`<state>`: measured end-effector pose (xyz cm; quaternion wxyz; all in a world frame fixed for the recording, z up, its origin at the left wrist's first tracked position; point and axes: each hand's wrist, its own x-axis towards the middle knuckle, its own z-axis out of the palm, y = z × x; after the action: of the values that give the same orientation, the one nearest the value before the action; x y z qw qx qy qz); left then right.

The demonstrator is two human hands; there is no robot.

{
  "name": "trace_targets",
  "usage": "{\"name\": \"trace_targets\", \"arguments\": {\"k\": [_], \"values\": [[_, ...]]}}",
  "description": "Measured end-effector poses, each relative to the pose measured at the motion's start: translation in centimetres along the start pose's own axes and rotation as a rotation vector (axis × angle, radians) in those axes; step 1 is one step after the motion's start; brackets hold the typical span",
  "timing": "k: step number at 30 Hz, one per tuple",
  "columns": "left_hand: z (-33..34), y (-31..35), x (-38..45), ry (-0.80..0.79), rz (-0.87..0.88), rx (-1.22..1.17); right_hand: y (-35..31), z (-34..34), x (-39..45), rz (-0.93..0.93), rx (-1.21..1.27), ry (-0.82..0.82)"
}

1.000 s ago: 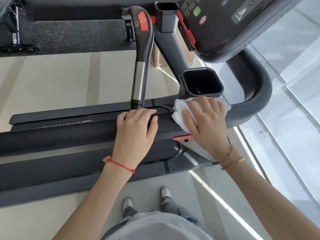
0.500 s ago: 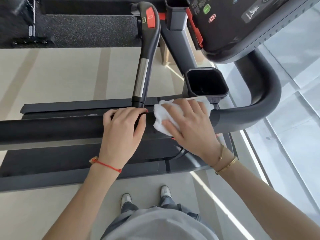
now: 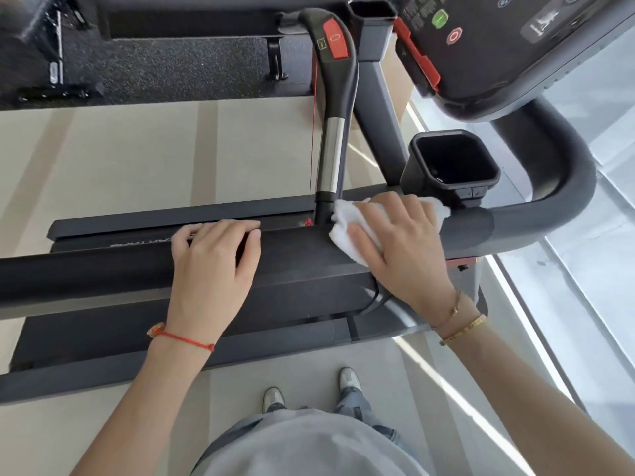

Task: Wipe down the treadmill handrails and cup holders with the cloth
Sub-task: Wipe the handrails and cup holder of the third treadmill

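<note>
A long black padded handrail (image 3: 86, 273) runs across the middle of the view and curves up at the right toward the console. My right hand (image 3: 402, 249) presses a white cloth (image 3: 347, 231) onto the rail, at the base of the upright grip bar (image 3: 331, 156), fingers spread over the cloth. My left hand (image 3: 213, 262) rests on the rail to the left, its fingers draped over the far edge. A black square cup holder (image 3: 450, 163) sits just behind the cloth. A second cup holder (image 3: 372, 10) shows at the top.
The dark console (image 3: 508, 49) with a green and a red button fills the upper right. A red safety clip (image 3: 417, 63) sits on its left edge. The treadmill deck (image 3: 154, 214) lies behind the rail. Below are the pale floor and my shoes (image 3: 275, 398).
My right hand has slid the cloth leftward along the rail, from under the cup holder to the base of the upright grip. My left hand has shifted left along the rail.
</note>
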<state>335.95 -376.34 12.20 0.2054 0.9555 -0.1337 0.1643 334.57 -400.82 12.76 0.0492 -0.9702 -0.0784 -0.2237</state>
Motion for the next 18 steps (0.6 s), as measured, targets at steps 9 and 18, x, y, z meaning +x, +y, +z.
{"name": "trace_targets", "arguments": {"k": [9, 18], "values": [[-1.4, -2.5, -0.7, -0.015, 0.057, -0.029, -3.5, 0.4, -0.3, -0.034, 0.013, 0.004], [-2.1, -4.6, -1.1, -0.017, 0.032, -0.005, -10.8, 2.9, 0.4, -0.089, 0.056, 0.022]]}}
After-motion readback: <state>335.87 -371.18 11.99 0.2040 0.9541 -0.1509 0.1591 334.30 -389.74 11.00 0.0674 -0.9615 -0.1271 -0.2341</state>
